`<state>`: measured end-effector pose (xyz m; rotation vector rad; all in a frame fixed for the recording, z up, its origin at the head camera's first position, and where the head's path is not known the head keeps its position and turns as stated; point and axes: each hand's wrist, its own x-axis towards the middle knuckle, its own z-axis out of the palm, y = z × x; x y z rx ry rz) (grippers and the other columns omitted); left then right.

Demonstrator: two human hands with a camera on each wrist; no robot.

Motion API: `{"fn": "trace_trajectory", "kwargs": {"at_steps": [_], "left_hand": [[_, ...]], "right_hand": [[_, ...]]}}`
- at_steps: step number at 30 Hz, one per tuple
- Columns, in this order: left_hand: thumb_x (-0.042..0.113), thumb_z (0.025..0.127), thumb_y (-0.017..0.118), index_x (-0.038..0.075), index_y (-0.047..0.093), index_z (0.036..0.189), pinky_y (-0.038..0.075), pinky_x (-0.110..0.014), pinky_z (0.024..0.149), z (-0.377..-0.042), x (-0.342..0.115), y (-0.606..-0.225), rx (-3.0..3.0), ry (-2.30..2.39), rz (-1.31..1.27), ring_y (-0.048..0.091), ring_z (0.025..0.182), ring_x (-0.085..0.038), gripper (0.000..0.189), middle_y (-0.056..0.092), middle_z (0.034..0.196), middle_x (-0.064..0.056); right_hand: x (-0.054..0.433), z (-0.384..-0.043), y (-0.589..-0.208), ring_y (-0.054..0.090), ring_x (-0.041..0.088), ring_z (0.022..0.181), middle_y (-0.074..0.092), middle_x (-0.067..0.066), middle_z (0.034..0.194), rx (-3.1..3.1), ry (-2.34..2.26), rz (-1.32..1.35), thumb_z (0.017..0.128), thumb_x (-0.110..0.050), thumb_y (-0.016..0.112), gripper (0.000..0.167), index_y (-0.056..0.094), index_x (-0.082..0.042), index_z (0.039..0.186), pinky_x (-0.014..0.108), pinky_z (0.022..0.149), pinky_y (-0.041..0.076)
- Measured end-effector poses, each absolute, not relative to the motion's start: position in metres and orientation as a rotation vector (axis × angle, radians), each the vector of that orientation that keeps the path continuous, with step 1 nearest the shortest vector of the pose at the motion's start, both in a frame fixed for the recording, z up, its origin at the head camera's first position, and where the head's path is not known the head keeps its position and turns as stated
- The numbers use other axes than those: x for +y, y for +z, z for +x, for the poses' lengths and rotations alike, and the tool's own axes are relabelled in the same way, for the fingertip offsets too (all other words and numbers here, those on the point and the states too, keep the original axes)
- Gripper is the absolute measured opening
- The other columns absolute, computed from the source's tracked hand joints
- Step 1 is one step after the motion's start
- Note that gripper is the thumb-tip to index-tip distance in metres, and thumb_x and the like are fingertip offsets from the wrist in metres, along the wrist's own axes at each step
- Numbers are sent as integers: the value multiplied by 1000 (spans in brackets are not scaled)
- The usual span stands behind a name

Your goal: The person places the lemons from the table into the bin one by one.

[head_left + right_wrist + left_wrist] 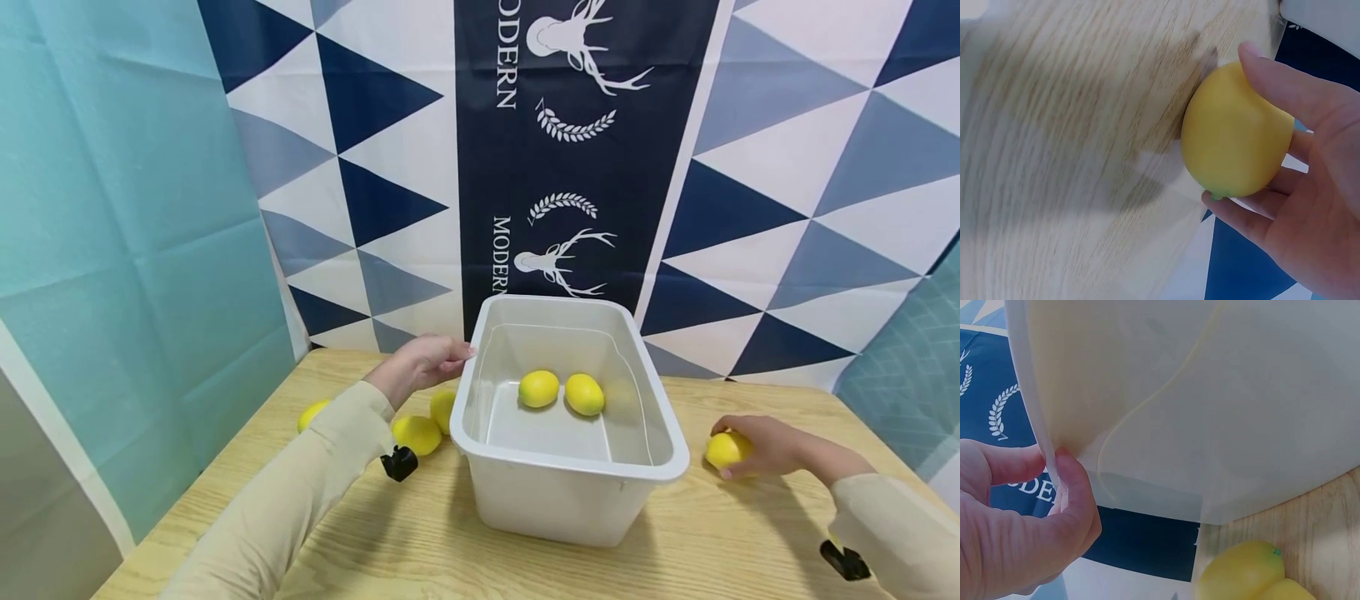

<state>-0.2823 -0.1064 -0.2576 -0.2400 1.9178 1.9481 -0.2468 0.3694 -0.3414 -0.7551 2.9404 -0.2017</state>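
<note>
A whitish plastic tub (555, 500) stands mid-table with two lemons in it, a left lemon (538, 389) and a right lemon (585, 395). My left hand (427, 362) pinches the tub's left rim between thumb and fingers; the left wrist view shows the rim (1029, 394) between them. At the right of the table, my right hand (772, 447) has its fingers and thumb curled round another yellow lemon (1235, 134). That lemon is at the tabletop; whether it touches the wood I cannot tell.
Left of the tub lie more lemons: one near lemon (417, 435), one partly behind the tub (442, 408), and one lemon (311, 414) half hidden by my left sleeve. A patterned curtain (390, 167) hangs behind the wooden table (390, 542).
</note>
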Motion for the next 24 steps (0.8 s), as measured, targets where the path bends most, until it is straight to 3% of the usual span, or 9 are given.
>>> {"fn": "trace_trajectory", "kwargs": {"at_steps": [24], "left_hand": [[2, 91, 60, -1, 53, 131, 49, -29, 103, -284, -106, -259, 1905, 1953, -226, 57, 93, -18, 41, 53, 129, -13]], "right_hand": [[366, -248, -333, 43, 4, 76, 56, -6, 89, 2839, -212, -797, 64, -19, 81, 42, 58, -12, 98, 22, 65, 36]]}}
